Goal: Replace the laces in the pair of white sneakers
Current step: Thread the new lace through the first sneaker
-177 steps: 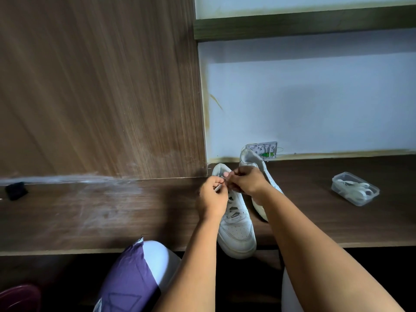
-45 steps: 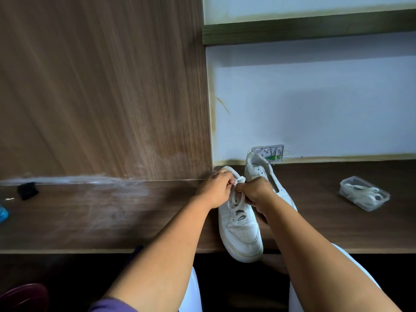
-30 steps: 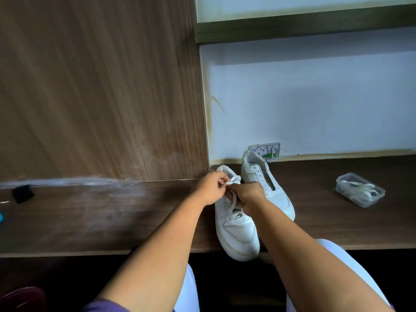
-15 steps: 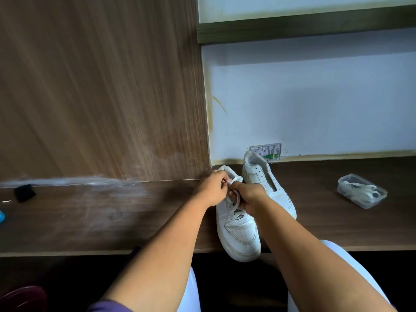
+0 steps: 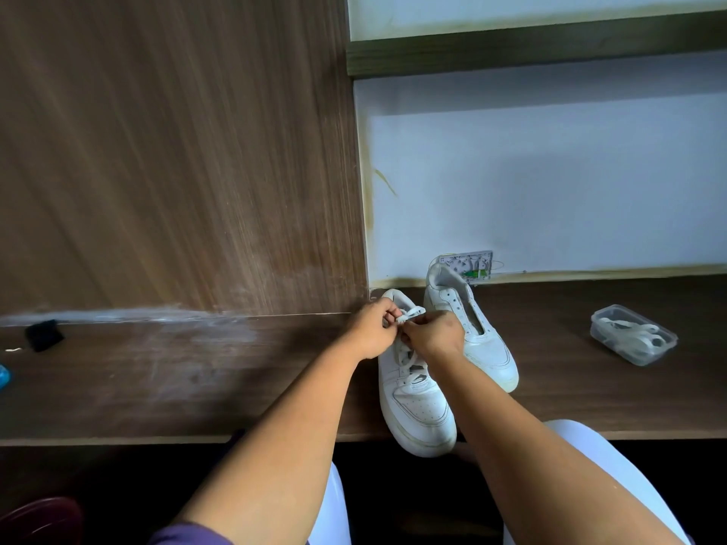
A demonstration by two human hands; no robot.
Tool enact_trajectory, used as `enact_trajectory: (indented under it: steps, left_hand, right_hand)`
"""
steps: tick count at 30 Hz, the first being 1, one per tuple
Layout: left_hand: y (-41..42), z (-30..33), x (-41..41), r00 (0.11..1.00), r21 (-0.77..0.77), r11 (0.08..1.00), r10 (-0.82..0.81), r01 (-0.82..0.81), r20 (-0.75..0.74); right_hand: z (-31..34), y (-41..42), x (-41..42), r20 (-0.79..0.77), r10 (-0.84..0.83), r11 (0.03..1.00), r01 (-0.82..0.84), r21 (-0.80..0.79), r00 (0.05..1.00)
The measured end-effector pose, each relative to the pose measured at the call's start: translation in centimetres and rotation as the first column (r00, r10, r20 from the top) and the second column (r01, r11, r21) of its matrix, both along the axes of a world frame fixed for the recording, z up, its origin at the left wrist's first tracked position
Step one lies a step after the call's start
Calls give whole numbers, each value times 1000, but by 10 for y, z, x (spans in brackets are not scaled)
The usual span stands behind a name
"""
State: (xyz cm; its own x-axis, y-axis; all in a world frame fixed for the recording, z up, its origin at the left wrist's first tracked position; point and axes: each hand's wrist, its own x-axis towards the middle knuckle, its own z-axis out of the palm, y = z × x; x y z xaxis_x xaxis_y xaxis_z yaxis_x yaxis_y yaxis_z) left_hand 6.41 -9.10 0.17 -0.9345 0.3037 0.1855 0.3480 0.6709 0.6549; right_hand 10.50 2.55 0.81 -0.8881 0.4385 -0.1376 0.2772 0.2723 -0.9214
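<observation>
Two white sneakers stand on the dark wooden desk (image 5: 196, 379). The near sneaker (image 5: 419, 411) points its toe over the desk's front edge and carries a white lace (image 5: 409, 313). My left hand (image 5: 373, 328) and my right hand (image 5: 432, 334) meet over its upper eyelets, and each pinches a part of the lace. Behind my right hand, the second sneaker (image 5: 476, 332) has bare eyelets and no lace that I can see.
A clear plastic box (image 5: 633, 334) holding white laces sits on the desk at the right. A small black object (image 5: 43, 334) and a blue object (image 5: 4, 375) lie at the far left. A wood panel and a white wall rise behind.
Both hands have stayed at the top of the near sneaker, working the lace. The lace end now sticks up between the fingertips; the shoes have not moved.
</observation>
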Motion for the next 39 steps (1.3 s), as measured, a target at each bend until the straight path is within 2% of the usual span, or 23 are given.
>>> enact_trajectory:
  steps: [6, 13, 16, 18, 20, 23, 27, 32, 39]
  left_hand:
    - [2, 4, 1, 995, -24, 998, 60, -62, -82]
    - [0, 5, 3, 998, -43, 999, 9, -12, -62]
    - [-1, 7, 3, 999, 33, 999, 21, -20, -24]
    - [1, 6, 2, 997, 151, 986, 63, -70, 50]
    - [4, 5, 1, 986, 242, 962, 90, -122, 140]
    - [8, 4, -1, 966, 319, 934, 85, -162, 243]
    - [10, 11, 3, 936, 398, 903, 10, -160, 352]
    - [11, 16, 4, 896, 448, 867, -5, -218, 445]
    - [2, 16, 2, 856, 486, 826, -9, -285, 518]
  right_hand:
    - [6, 3, 5, 29, 25, 1000, -25, 5, 999]
    - [8, 4, 5, 54, 21, 989, -12, -145, 998]
    - [3, 1, 3, 28, -4, 969, 10, -246, 1000]
    - [2, -1, 2, -25, -19, 982, 14, -188, 999]
    - [0, 0, 2, -86, -5, 998, 0, -57, 996]
    - [-2, 0, 2, -128, 70, 990, -53, 130, 989]
    - [-5, 2, 0, -167, 163, 961, -118, 251, 973]
    - [0, 10, -1, -139, 236, 946, -195, 260, 962]
    - [2, 25, -13, -54, 271, 960, -266, 92, 961]
